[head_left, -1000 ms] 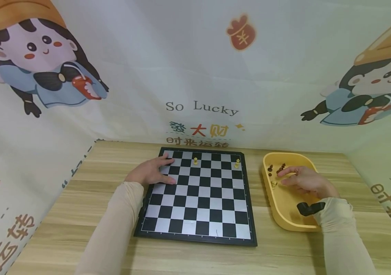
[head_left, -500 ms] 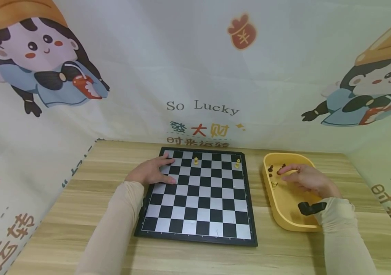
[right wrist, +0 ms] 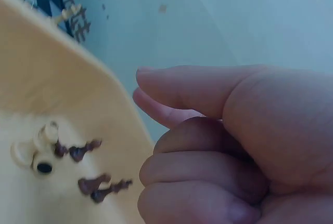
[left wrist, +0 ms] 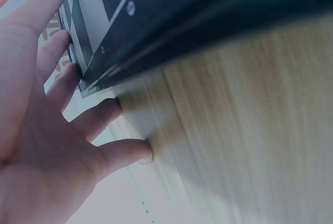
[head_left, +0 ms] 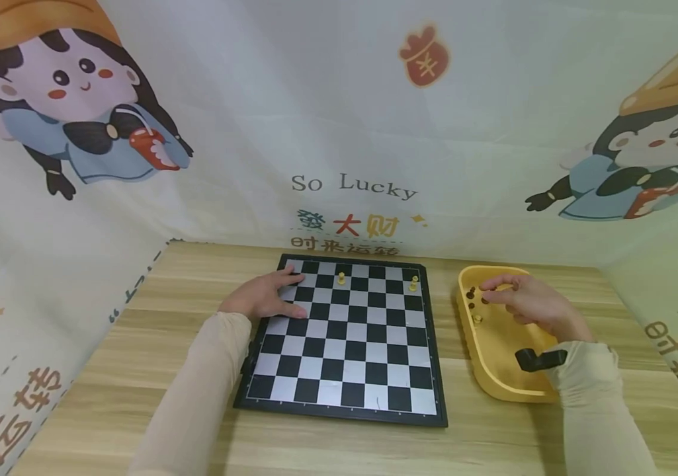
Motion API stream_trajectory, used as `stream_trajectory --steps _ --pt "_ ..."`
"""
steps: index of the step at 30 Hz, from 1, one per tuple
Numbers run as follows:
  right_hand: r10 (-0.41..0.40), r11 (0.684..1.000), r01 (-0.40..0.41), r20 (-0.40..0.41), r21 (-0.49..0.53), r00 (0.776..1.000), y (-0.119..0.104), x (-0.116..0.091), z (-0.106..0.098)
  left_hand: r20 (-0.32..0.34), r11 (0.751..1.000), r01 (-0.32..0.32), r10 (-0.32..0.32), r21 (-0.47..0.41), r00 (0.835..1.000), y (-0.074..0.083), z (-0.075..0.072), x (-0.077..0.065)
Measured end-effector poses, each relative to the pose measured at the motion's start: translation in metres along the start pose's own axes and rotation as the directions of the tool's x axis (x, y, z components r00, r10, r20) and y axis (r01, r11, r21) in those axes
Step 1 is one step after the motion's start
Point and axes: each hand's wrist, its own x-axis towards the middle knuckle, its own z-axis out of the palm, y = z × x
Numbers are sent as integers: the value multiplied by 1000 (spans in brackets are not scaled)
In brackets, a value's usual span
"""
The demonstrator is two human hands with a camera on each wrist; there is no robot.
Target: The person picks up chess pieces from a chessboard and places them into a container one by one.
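Note:
A black-and-white chessboard (head_left: 348, 330) lies on the wooden table. My left hand (head_left: 261, 295) rests at its far left edge, fingers spread; in the left wrist view two fingertips of that hand (left wrist: 47, 146) touch the tabletop. Two pale yellow chess pieces stand on the far rows, one left of centre (head_left: 341, 278) and one by the right side (head_left: 413, 283). Over the yellow tray (head_left: 481, 367), my right hand (head_left: 538, 307) has its thumb and index tips close together and the other fingers curled; nothing shows between them. Brown chess pieces (right wrist: 101, 185) and pale ones (right wrist: 44, 162) lie in the tray.
The tray stands right of the board, with a strip of table (head_left: 454, 390) between them. A printed cloth (head_left: 339, 125) hangs behind the table and along both sides. A black strap piece (head_left: 541, 359) sits at my right wrist.
My right hand has risen slightly toward the tray's far end, its thumb and index drawing closer together. The left hand stays on the board's edge, and the head view has shifted a little.

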Motion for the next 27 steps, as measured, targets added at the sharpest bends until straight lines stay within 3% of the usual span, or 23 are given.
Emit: stream_trajectory --steps 10,27 --pt "-60 992 55 -47 -109 997 -31 -3 11 8 1000 5 -5 5 1000 2 -1 0" --pt "-32 994 28 -40 -105 999 -76 6 44 15 1000 -1 1 9 1000 -1 -1 2"
